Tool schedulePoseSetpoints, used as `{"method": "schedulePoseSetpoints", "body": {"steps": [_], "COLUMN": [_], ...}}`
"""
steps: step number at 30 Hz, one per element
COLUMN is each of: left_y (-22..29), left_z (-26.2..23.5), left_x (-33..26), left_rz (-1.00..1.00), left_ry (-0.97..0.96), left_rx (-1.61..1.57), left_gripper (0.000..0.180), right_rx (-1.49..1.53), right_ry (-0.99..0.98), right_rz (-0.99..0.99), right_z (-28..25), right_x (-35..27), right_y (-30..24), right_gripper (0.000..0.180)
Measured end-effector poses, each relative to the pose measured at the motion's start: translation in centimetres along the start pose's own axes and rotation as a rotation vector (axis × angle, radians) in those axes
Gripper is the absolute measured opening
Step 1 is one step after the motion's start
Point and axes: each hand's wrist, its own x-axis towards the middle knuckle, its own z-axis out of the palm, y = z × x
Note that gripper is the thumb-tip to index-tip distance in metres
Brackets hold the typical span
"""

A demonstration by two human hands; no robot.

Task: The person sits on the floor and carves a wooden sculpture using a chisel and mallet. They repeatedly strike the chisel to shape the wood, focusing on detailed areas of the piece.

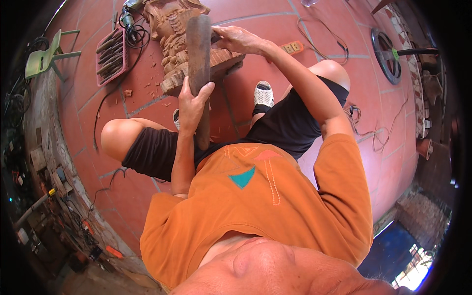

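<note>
Fingers of the left hand (193, 101) wrap fully around a thick wooden mallet (199, 54), clamped on its shaft just below the broad rounded head, which stands nearly upright in front of the carving. The right hand (239, 39) reaches over the top of the wood carving (172, 34), fingers curled together around something small at the mallet's far side; what it pinches is hidden, so I cannot tell what the tool is. The carving stands on the red tiled floor (275, 73) between the person's knees, its base ringed by pale chips. To its left lies a pink tray of chisels (111, 55), with a tangle of black cable (135, 34) just beside it.
</note>
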Motion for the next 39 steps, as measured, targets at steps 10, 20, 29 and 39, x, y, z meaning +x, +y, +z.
{"method": "schedulePoseSetpoints", "body": {"steps": [10, 20, 29, 39], "left_y": [0.5, -0.8, -0.8, 0.0], "left_z": [0.9, -0.4, -0.7, 0.5], "left_x": [-0.1, -0.1, -0.2, -0.5], "left_rz": [0.290, 0.015, 0.027, 0.213], "left_ry": [0.224, 0.025, 0.052, 0.128], "left_rx": [-0.146, -0.005, -0.080, -0.009], "left_gripper": [0.030, 0.028, 0.027, 0.022], "right_rx": [0.080, 0.124, 0.152, 0.099], "right_ry": [-0.131, -0.055, -0.019, -0.151], "right_rz": [0.129, 0.137, 0.083, 0.180], "right_z": [-0.7, -0.3, 0.0, -0.6], "right_x": [0.1, -0.3, -0.8, -0.5], "right_y": [-1.5, 0.6, 1.5, -1.3], "right_gripper": [0.053, 0.032, 0.029, 0.039]}}
